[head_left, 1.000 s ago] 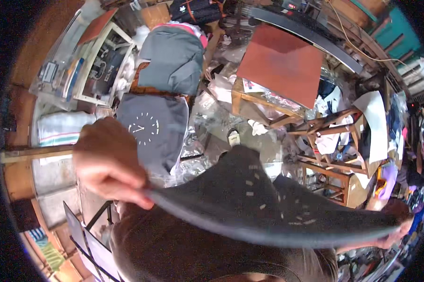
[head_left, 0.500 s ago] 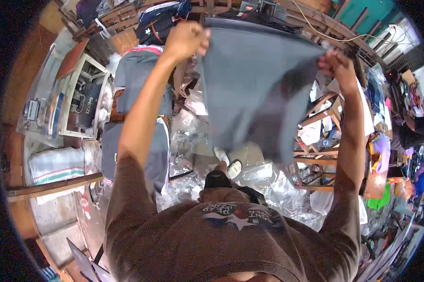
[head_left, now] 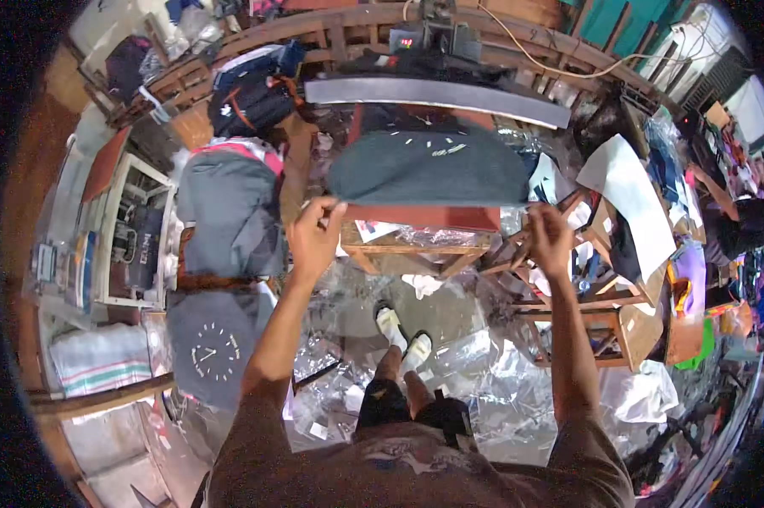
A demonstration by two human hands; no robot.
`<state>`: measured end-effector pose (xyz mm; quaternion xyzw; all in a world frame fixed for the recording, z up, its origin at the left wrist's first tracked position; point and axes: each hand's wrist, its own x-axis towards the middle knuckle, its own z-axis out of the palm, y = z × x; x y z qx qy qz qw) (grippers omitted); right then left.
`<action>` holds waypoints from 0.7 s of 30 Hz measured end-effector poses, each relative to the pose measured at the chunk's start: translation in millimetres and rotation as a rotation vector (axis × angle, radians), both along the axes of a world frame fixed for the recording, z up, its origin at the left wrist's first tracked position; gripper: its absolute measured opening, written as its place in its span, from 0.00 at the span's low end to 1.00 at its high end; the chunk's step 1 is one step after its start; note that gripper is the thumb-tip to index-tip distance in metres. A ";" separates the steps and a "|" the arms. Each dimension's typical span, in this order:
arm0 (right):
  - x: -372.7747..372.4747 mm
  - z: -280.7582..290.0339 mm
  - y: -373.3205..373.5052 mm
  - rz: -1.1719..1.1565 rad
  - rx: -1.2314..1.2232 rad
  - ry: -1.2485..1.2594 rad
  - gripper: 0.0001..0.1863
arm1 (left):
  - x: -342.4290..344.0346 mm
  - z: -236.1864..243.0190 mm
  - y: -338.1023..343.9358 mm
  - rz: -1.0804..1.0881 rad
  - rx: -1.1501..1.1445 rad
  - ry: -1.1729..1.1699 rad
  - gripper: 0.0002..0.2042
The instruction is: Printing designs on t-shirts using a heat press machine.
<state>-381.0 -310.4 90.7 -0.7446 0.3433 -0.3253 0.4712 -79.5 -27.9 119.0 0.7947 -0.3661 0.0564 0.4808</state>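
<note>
The left hand [head_left: 314,241] and the right hand [head_left: 551,241] pinch the near corners of a dark grey printed cloth [head_left: 429,173], which is spread over the reddish-brown surface [head_left: 424,218], near a long grey bar [head_left: 437,102].

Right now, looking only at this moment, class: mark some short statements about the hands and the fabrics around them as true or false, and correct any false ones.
1. The left hand is at the left end of the dark grey cloth's near edge. True.
2. The dark grey cloth is bunched up on the floor. False: it is stretched out above a red board.
3. A grey fabric with a ring of pale marks is on the left side. True.
4. The striped white cloth is on the right side. False: the striped white cloth is on the left.
5. A long pale sheet is to the right of the red board. True.
</note>
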 end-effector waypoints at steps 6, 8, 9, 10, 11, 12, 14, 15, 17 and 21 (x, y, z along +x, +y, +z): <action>26.0 -78.3 -19.6 0.002 -0.500 0.187 0.09 | 28.9 -68.8 -31.0 -0.022 0.248 0.015 0.12; 31.1 -58.1 -13.6 -0.015 -0.318 0.146 0.07 | 31.0 -56.3 -37.8 -0.086 0.219 0.059 0.12; 27.8 -38.8 -6.9 0.015 -0.228 0.198 0.05 | 26.1 -45.4 -31.9 -0.111 0.198 0.087 0.11; 21.8 -19.9 1.1 0.040 -0.142 0.251 0.05 | 20.5 -25.7 -22.2 -0.111 0.192 0.076 0.11; 0.8 -13.2 -0.1 0.180 -0.039 0.229 0.09 | 11.6 0.3 -9.3 -0.156 0.232 0.136 0.11; -7.9 32.8 23.6 0.229 0.108 0.150 0.11 | 2.9 25.0 4.8 -0.203 0.275 0.201 0.10; -44.1 112.2 49.7 0.270 0.089 0.342 0.11 | -9.5 74.6 42.7 -0.339 0.262 0.231 0.07; -64.5 143.8 63.3 0.295 0.104 0.235 0.07 | -19.6 112.6 61.6 -0.378 0.267 0.255 0.06; -101.0 200.5 82.9 0.223 0.090 0.207 0.06 | -38.5 169.6 97.1 -0.405 0.244 0.314 0.07; -177.2 251.1 82.6 0.272 -0.271 -0.168 0.12 | -52.1 222.2 142.9 -0.538 -0.224 0.221 0.10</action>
